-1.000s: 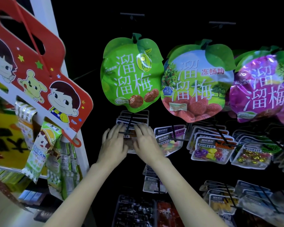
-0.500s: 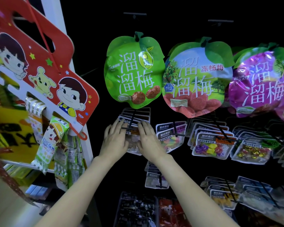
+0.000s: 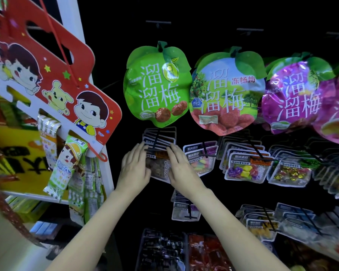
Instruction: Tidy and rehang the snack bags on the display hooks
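At the centre of the frame both hands lie on a stack of small snack bags (image 3: 158, 153) that hangs on a black hook (image 3: 156, 142). The left hand (image 3: 133, 169) rests flat against the left edge of the front bag, fingers straight and close together, pointing up and to the right. The right hand (image 3: 181, 170) rests against the right edge of the same bag, fingers likewise straight and pointing up and to the left. Neither hand curls round anything; the bag sits between the two palms, its brown contents showing in the gap. Behind it the tops of more bags fan out along the hook.

Just above the hands hangs a green bag (image 3: 158, 87) shaped like a fruit with a leaf. To its right, touching it, hangs a red-bottomed bag (image 3: 226, 94), and further right a purple bag (image 3: 294, 98), which overlaps another at the right edge of the frame.

Right of the hands, in the same row, more small bags hang on hooks: one with mixed colours (image 3: 201, 159) just beside the right hand, one with purple and yellow sweets (image 3: 247, 167), one with gold-wrapped sweets (image 3: 291, 173). Below the right wrist hangs another small bag (image 3: 186, 210).

At the upper left a red cartoon sign (image 3: 53, 81) tilts down to the right, with green candy strips (image 3: 67, 159) hanging from its lower edge. A white post (image 3: 74, 22) stands behind it.
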`<action>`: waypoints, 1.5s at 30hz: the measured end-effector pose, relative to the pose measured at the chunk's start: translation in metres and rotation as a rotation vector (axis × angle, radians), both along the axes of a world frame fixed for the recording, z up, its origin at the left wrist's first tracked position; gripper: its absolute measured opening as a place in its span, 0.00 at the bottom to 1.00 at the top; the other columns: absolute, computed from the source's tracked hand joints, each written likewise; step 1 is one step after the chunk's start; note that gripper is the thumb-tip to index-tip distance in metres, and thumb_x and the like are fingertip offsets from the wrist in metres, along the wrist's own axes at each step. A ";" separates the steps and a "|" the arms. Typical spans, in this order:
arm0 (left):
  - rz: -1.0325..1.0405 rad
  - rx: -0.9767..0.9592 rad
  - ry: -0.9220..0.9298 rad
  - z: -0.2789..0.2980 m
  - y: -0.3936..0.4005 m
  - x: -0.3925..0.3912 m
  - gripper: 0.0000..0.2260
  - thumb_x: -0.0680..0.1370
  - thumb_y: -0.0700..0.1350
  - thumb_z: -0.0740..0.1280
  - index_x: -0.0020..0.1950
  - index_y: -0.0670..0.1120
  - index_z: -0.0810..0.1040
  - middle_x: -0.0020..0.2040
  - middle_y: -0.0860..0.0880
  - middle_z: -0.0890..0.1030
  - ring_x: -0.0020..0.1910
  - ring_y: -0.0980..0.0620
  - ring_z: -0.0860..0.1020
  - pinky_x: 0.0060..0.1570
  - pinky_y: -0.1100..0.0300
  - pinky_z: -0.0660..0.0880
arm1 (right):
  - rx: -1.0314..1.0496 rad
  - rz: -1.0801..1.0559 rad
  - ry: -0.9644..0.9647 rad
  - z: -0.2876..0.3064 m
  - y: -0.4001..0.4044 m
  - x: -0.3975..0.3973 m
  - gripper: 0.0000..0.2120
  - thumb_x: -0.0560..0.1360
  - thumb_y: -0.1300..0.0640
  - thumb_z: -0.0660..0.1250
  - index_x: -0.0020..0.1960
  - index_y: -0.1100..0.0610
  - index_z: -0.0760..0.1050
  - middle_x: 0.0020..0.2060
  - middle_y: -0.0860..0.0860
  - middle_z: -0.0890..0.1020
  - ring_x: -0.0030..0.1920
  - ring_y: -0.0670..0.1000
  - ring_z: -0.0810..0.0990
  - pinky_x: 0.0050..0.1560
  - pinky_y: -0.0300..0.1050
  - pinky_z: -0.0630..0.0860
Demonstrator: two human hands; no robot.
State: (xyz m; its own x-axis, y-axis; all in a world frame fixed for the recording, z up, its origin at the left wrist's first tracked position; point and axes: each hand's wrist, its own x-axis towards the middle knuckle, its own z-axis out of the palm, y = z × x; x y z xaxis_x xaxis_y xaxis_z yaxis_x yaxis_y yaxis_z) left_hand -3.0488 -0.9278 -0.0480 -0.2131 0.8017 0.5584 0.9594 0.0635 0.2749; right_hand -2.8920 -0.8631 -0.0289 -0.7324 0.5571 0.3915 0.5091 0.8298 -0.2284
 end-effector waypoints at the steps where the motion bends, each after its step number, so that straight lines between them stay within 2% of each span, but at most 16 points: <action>1: -0.011 0.034 -0.009 -0.005 -0.005 0.002 0.23 0.73 0.40 0.58 0.69 0.37 0.67 0.71 0.41 0.67 0.70 0.45 0.64 0.67 0.48 0.62 | 0.020 0.008 0.026 -0.002 -0.004 0.008 0.28 0.77 0.65 0.57 0.75 0.63 0.52 0.75 0.56 0.54 0.75 0.54 0.49 0.74 0.44 0.50; 4: -0.058 0.069 -0.006 -0.029 -0.020 0.010 0.22 0.72 0.44 0.53 0.65 0.40 0.69 0.64 0.41 0.73 0.63 0.48 0.66 0.63 0.53 0.63 | 0.113 0.034 0.067 -0.021 -0.011 0.040 0.23 0.75 0.67 0.60 0.69 0.62 0.65 0.67 0.57 0.67 0.68 0.53 0.60 0.67 0.45 0.63; 6: -0.083 0.036 0.005 -0.045 -0.030 0.018 0.20 0.73 0.43 0.53 0.63 0.42 0.70 0.61 0.43 0.75 0.60 0.49 0.67 0.59 0.56 0.61 | 0.115 0.012 0.069 -0.042 -0.012 0.065 0.21 0.73 0.67 0.63 0.65 0.61 0.69 0.63 0.56 0.71 0.64 0.53 0.64 0.58 0.45 0.72; 8: -0.112 -0.017 0.029 -0.064 -0.033 0.027 0.18 0.73 0.43 0.54 0.61 0.43 0.72 0.58 0.45 0.76 0.58 0.50 0.68 0.57 0.57 0.61 | 0.065 -0.045 0.049 -0.066 -0.010 0.087 0.20 0.72 0.67 0.65 0.63 0.61 0.71 0.61 0.56 0.73 0.62 0.52 0.65 0.54 0.46 0.75; 11: -0.151 -0.119 0.081 -0.092 -0.027 0.043 0.18 0.70 0.42 0.63 0.60 0.45 0.73 0.56 0.47 0.78 0.57 0.51 0.70 0.57 0.57 0.64 | -0.026 -0.153 -0.105 -0.104 -0.003 0.113 0.20 0.75 0.63 0.63 0.67 0.60 0.68 0.66 0.56 0.68 0.67 0.54 0.62 0.63 0.48 0.69; 15: -0.124 -0.365 0.115 -0.123 -0.007 0.061 0.30 0.59 0.41 0.78 0.60 0.42 0.77 0.58 0.45 0.79 0.56 0.47 0.79 0.52 0.52 0.77 | -0.195 -0.175 -0.352 -0.144 0.018 0.132 0.26 0.79 0.60 0.57 0.75 0.59 0.54 0.74 0.55 0.57 0.74 0.55 0.53 0.73 0.46 0.54; 17: -0.126 -0.467 0.106 -0.132 0.009 0.071 0.33 0.65 0.42 0.76 0.69 0.40 0.70 0.67 0.42 0.73 0.65 0.44 0.73 0.61 0.50 0.71 | -0.246 -0.154 -0.422 -0.158 0.036 0.131 0.30 0.79 0.61 0.57 0.76 0.61 0.48 0.76 0.56 0.51 0.76 0.55 0.48 0.75 0.48 0.49; 19: -0.124 -0.589 0.133 -0.145 0.026 0.078 0.33 0.77 0.45 0.64 0.77 0.41 0.50 0.77 0.45 0.52 0.76 0.47 0.53 0.72 0.52 0.53 | -0.271 -0.124 -0.494 -0.173 0.053 0.123 0.32 0.79 0.60 0.56 0.76 0.61 0.43 0.76 0.55 0.45 0.76 0.54 0.43 0.75 0.48 0.45; 20: -0.109 -0.669 0.159 -0.151 0.035 0.080 0.33 0.80 0.46 0.59 0.77 0.42 0.42 0.77 0.47 0.44 0.76 0.49 0.45 0.73 0.54 0.46 | -0.271 -0.116 -0.523 -0.180 0.062 0.117 0.32 0.79 0.59 0.56 0.76 0.60 0.41 0.76 0.55 0.43 0.76 0.53 0.41 0.75 0.48 0.44; 24: -0.042 -0.825 0.258 -0.184 0.063 0.085 0.33 0.81 0.48 0.55 0.76 0.43 0.36 0.77 0.47 0.37 0.76 0.50 0.38 0.73 0.54 0.40 | -0.251 -0.118 -0.515 -0.209 0.085 0.091 0.32 0.80 0.58 0.55 0.76 0.59 0.39 0.76 0.54 0.40 0.76 0.53 0.39 0.73 0.49 0.38; 26: -0.036 -0.840 0.313 -0.192 0.069 0.089 0.33 0.81 0.48 0.56 0.76 0.43 0.37 0.77 0.47 0.39 0.76 0.50 0.39 0.72 0.52 0.39 | -0.261 -0.126 -0.484 -0.220 0.088 0.085 0.32 0.79 0.58 0.56 0.76 0.59 0.41 0.76 0.53 0.41 0.76 0.53 0.39 0.73 0.51 0.38; 33: -0.048 -0.794 0.214 -0.199 0.065 0.097 0.32 0.80 0.47 0.56 0.77 0.43 0.40 0.78 0.47 0.42 0.76 0.52 0.42 0.73 0.55 0.40 | -0.216 -0.071 -0.283 -0.235 0.079 0.088 0.32 0.76 0.61 0.60 0.75 0.63 0.50 0.76 0.57 0.49 0.76 0.55 0.46 0.72 0.49 0.37; 37: -0.069 -0.768 0.181 -0.206 0.057 0.097 0.33 0.80 0.46 0.57 0.76 0.43 0.38 0.77 0.47 0.40 0.76 0.52 0.41 0.73 0.55 0.40 | -0.183 -0.094 -0.295 -0.246 0.070 0.090 0.38 0.61 0.64 0.75 0.68 0.68 0.65 0.68 0.64 0.68 0.69 0.63 0.66 0.67 0.61 0.61; 38: -0.075 -0.752 0.175 -0.207 0.056 0.098 0.33 0.80 0.46 0.57 0.76 0.42 0.38 0.77 0.46 0.39 0.76 0.51 0.40 0.72 0.56 0.39 | -0.191 -0.093 -0.295 -0.248 0.066 0.091 0.38 0.63 0.64 0.74 0.70 0.68 0.63 0.69 0.64 0.66 0.70 0.63 0.64 0.68 0.60 0.58; 41: -0.097 -0.690 0.158 -0.205 0.055 0.099 0.32 0.80 0.45 0.57 0.76 0.42 0.40 0.77 0.46 0.41 0.76 0.50 0.41 0.71 0.57 0.37 | -0.211 -0.043 -0.224 -0.250 0.057 0.095 0.35 0.74 0.65 0.61 0.75 0.64 0.48 0.75 0.59 0.50 0.76 0.58 0.47 0.71 0.52 0.39; 45: -0.135 -0.665 0.186 -0.201 0.057 0.099 0.31 0.79 0.45 0.57 0.77 0.43 0.45 0.78 0.46 0.45 0.76 0.50 0.43 0.70 0.57 0.35 | -0.215 -0.065 -0.204 -0.253 0.053 0.099 0.34 0.72 0.65 0.64 0.74 0.66 0.55 0.74 0.61 0.57 0.74 0.60 0.56 0.71 0.56 0.47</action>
State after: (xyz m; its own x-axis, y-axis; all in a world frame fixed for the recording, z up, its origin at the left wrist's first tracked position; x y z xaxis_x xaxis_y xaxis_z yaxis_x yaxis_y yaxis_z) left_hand -2.9494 -0.8713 -0.2486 -0.0362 0.9984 -0.0424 0.9981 0.0383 0.0492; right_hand -2.7933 -0.8099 -0.2821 -0.7437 0.6597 0.1083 0.6130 0.7376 -0.2830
